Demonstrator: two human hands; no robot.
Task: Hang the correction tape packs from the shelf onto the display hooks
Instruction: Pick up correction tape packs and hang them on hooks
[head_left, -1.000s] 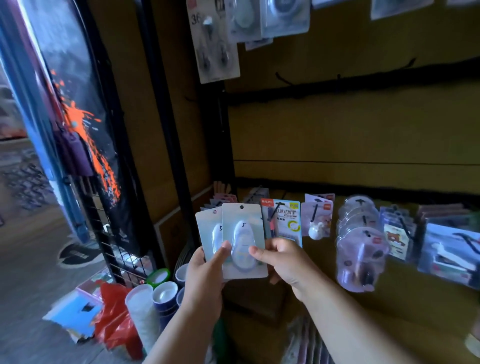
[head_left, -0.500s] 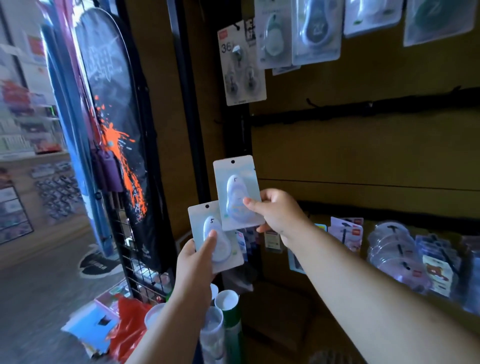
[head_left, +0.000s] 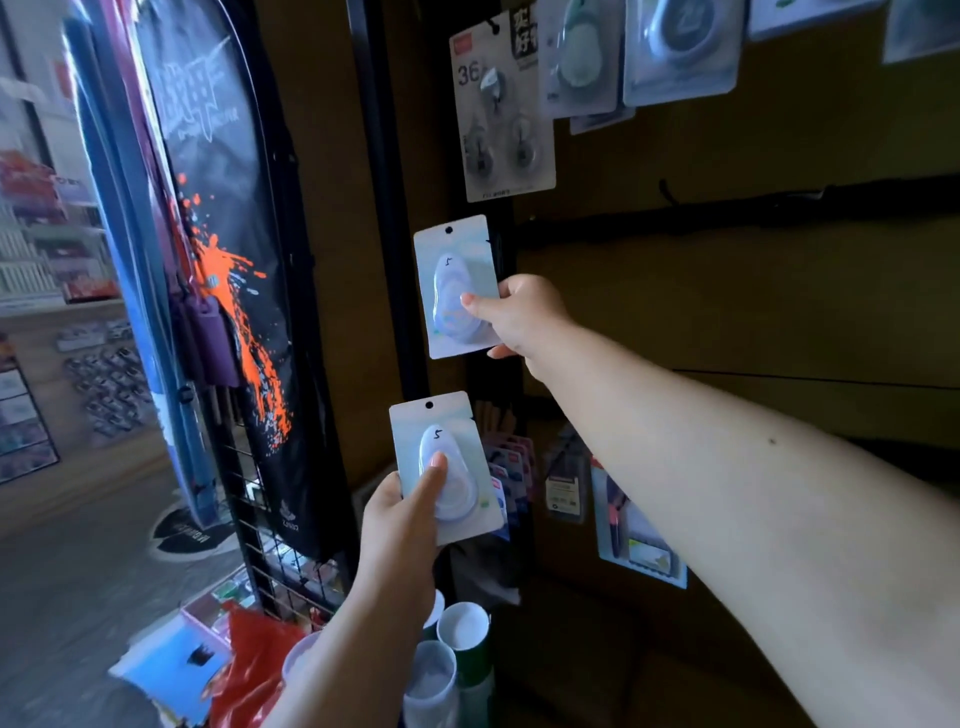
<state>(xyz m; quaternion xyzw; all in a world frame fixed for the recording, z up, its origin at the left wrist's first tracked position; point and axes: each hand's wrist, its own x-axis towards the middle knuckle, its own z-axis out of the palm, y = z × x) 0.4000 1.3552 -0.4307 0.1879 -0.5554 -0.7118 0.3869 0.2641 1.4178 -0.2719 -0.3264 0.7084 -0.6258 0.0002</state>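
Two correction tape packs in hand, one per hand, both upright with the blister side toward the camera. Right hand (head_left: 519, 317) reaches forward and up, thumb pressed on the blister and fingers curled behind the card, pinching the upper pack (head_left: 457, 286) by its right edge. This pack sits in front of the black upright post (head_left: 387, 197) of the display, its punched hole at the top; whether that hole meets any hook cannot be told. Left hand (head_left: 402, 525) is lower and nearer, thumb laid up the front of the lower pack (head_left: 441, 467), fingers hidden behind the card, so a pinch grip as well. Lower pack is well below the upper one, apart from it, not touching the display. Above the upper pack hangs a grey carded pack marked 36 (head_left: 501, 111), with more blister packs (head_left: 680, 49) hanging to its right along the top edge. A dark rail (head_left: 779, 208) crosses the brown back panel to the right of the right hand. Below the right forearm, further carded goods (head_left: 563, 486) hang in shadow. Low down, white rolled tubes (head_left: 462, 631) stand upright beside a red bag (head_left: 254, 660). Left of the post, a black banner with orange splatter (head_left: 228, 291).
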